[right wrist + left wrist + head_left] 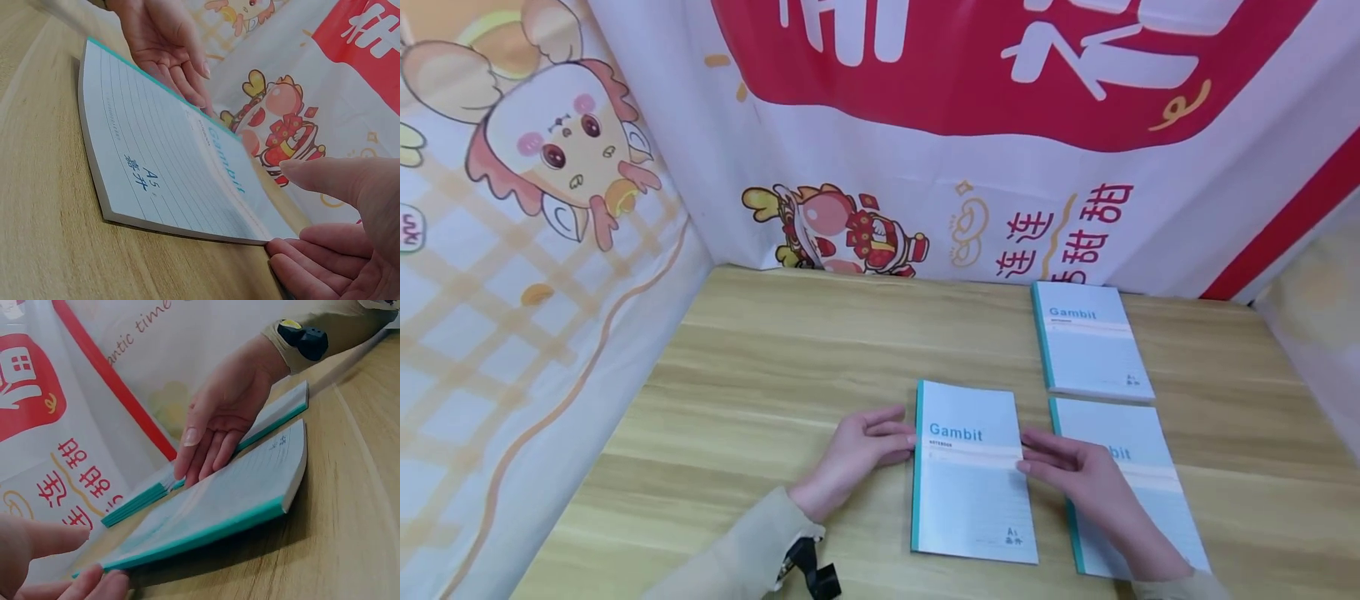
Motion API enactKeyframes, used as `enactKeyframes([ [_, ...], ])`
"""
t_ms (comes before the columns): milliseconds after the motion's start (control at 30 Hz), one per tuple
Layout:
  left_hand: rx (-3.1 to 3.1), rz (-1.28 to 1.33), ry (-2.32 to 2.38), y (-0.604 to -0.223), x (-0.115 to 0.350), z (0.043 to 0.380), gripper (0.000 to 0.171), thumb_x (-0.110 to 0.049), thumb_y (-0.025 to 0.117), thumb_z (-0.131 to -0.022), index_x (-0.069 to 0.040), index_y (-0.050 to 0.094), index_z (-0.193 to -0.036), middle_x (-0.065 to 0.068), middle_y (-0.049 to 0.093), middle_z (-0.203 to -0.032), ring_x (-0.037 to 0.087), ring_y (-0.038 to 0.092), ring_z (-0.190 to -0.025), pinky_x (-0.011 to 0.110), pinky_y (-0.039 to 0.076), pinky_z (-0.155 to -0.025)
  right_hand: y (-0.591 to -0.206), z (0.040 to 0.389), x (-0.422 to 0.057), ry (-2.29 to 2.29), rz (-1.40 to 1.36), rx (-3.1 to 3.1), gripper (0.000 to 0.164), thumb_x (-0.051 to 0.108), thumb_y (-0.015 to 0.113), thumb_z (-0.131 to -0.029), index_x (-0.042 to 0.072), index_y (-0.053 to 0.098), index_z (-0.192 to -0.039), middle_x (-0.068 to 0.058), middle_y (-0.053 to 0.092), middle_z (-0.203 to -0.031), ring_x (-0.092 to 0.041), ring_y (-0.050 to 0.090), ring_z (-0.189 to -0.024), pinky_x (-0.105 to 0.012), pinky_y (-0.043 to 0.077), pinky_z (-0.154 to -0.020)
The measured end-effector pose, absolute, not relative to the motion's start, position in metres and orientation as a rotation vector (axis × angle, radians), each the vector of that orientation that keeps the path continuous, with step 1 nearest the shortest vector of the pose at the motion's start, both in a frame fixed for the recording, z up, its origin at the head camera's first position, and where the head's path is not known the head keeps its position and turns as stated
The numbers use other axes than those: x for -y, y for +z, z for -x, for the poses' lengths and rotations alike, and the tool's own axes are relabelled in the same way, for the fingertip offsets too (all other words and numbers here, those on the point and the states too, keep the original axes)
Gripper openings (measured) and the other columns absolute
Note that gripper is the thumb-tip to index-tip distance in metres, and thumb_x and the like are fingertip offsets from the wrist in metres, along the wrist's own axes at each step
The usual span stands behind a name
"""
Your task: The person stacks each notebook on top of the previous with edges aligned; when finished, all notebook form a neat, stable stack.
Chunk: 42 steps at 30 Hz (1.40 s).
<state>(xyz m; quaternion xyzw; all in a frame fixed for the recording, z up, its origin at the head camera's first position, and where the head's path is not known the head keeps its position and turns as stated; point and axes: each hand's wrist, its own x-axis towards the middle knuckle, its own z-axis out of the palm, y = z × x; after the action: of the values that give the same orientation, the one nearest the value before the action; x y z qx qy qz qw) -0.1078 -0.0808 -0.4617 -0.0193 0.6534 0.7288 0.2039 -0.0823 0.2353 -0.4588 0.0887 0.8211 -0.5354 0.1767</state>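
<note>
- The middle notebook (pixel 970 500) lies between the two hands, towards the front edge of the bench (pixel 805 333) and right of its centre. Its cover reads "Gambit" in blue with "NOTEBOOK" in small print below, and "A5" above two Chinese characters at the lower right corner. The spine strip is green; a shadow shows beneath, and I cannot tell whether the notebook is wholly off the wood.
- The left hand (pixel 853 450) touches the green spine with its fingertips, thumb held apart from the fingers.
- The right hand (pixel 1086 479) touches the opposite long edge, its fingers extended and its thumb apart in the right wrist view.
- The back notebook (pixel 1090 342) lies near the bench's back edge, right of centre, with the same "Gambit" title and "A5" mark.
- The front-right notebook (pixel 1153 475) lies just in front of that one, towards the bench's right edge; the right hand and forearm cover part of it, leaving only "bit" of the title readable.
- The back cloth (pixel 955 158) hangs along the bench's back edge, with large white characters on red and smaller red ones, 连连 and 甜甜, beside a cartoon figure.
- The left cloth (pixel 542 333) carries a cartoon animal and an orange lattice.
- A black device (pixel 812 567) sits at the left sleeve's cuff.
</note>
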Motion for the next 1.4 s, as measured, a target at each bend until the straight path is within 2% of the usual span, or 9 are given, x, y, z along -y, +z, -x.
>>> enactKeyframes([
  [167, -1.773, 0.038, 2.063, -0.465, 0.076, 0.116, 0.055, -0.002, 0.075, -0.091, 0.008, 0.053, -0.14, 0.021, 0.066, -0.125, 0.029, 0.067, -0.112, 0.034, 0.056, -0.093, -0.459, 0.086, -0.237, -1.528, -0.238, -2.325, 0.071, 0.046, 0.081, -0.087, 0.008, 0.059, -0.143, -0.008, 0.063, -0.138, -0.019, 0.064, -0.119, -0.038, 0.049, -0.104],
  [267, -1.763, 0.011, 2.01, -0.467, 0.075, 0.117, 0.056, -0.003, 0.076, -0.091, 0.006, 0.053, -0.141, 0.019, 0.068, -0.123, 0.029, 0.069, -0.109, 0.034, 0.057, -0.091, -0.459, 0.086, -0.237, -1.533, -0.24, -2.319, 0.072, 0.046, 0.081, -0.086, 0.009, 0.059, -0.143, -0.008, 0.062, -0.138, -0.019, 0.064, -0.12, -0.036, 0.049, -0.103],
  [433, -1.709, -0.034, 1.914, -0.468, 0.076, 0.113, 0.069, -0.001, 0.072, -0.092, -0.001, 0.039, -0.154, 0.02, 0.072, -0.111, 0.031, 0.073, -0.096, 0.038, 0.06, -0.083, -0.459, 0.084, -0.238, -1.529, -0.239, -2.329, 0.073, 0.048, 0.081, -0.086, 0.008, 0.058, -0.143, -0.008, 0.062, -0.139, -0.02, 0.063, -0.121, -0.036, 0.049, -0.103],
  [600, -1.677, -0.028, 1.855, -0.469, 0.078, 0.109, 0.074, 0.003, 0.066, -0.095, -0.011, 0.031, -0.16, 0.02, 0.073, -0.101, 0.032, 0.074, -0.085, 0.04, 0.062, -0.076, -0.455, 0.084, -0.239, -1.52, -0.228, -2.349, 0.072, 0.047, 0.08, -0.087, 0.008, 0.058, -0.143, -0.008, 0.064, -0.136, -0.022, 0.062, -0.123, -0.036, 0.049, -0.104],
  [700, -1.697, -0.023, 1.849, -0.469, 0.078, 0.108, 0.071, 0.004, 0.066, -0.096, -0.004, 0.032, -0.158, 0.02, 0.073, -0.101, 0.032, 0.074, -0.083, 0.04, 0.063, -0.074, -0.456, 0.084, -0.239, -1.527, -0.227, -2.342, 0.071, 0.047, 0.08, -0.087, 0.008, 0.058, -0.143, -0.007, 0.064, -0.137, -0.023, 0.061, -0.124, -0.035, 0.049, -0.104],
  [867, -1.747, -0.001, 1.836, -0.469, 0.076, 0.106, 0.044, 0.003, 0.066, -0.096, 0.011, 0.05, -0.137, 0.02, 0.074, -0.1, 0.028, 0.073, -0.079, 0.038, 0.063, -0.072, -0.459, 0.084, -0.237, -1.536, -0.234, -2.334, 0.072, 0.048, 0.08, -0.087, 0.009, 0.058, -0.143, -0.007, 0.063, -0.138, -0.023, 0.06, -0.125, -0.034, 0.049, -0.103],
  [1033, -1.768, 0.016, 1.818, -0.468, 0.074, 0.107, 0.028, 0.002, 0.066, -0.096, 0.01, 0.059, -0.122, 0.018, 0.074, -0.095, 0.025, 0.073, -0.075, 0.037, 0.063, -0.07, -0.459, 0.083, -0.237, -1.544, -0.241, -2.33, 0.071, 0.048, 0.079, -0.087, 0.009, 0.058, -0.143, -0.007, 0.063, -0.138, -0.023, 0.06, -0.125, -0.033, 0.049, -0.103],
  [1233, -1.789, -0.011, 1.815, -0.465, 0.075, 0.107, 0.027, 0.003, 0.065, -0.097, 0.009, 0.058, -0.122, 0.017, 0.074, -0.096, 0.028, 0.073, -0.079, 0.038, 0.063, -0.072, -0.461, 0.083, -0.237, -1.547, -0.253, -2.327, 0.072, 0.05, 0.079, -0.087, 0.01, 0.057, -0.144, -0.007, 0.062, -0.139, -0.023, 0.06, -0.125, -0.032, 0.05, -0.102],
  [1400, -1.809, -0.067, 1.822, -0.463, 0.077, 0.111, 0.028, 0.0, 0.066, -0.097, 0.007, 0.057, -0.124, 0.017, 0.074, -0.099, 0.029, 0.073, -0.081, 0.038, 0.063, -0.074, -0.46, 0.083, -0.237, -1.522, -0.276, -2.338, 0.076, 0.054, 0.077, -0.087, 0.011, 0.056, -0.146, -0.007, 0.062, -0.139, -0.024, 0.059, -0.126, -0.038, 0.048, -0.105],
])
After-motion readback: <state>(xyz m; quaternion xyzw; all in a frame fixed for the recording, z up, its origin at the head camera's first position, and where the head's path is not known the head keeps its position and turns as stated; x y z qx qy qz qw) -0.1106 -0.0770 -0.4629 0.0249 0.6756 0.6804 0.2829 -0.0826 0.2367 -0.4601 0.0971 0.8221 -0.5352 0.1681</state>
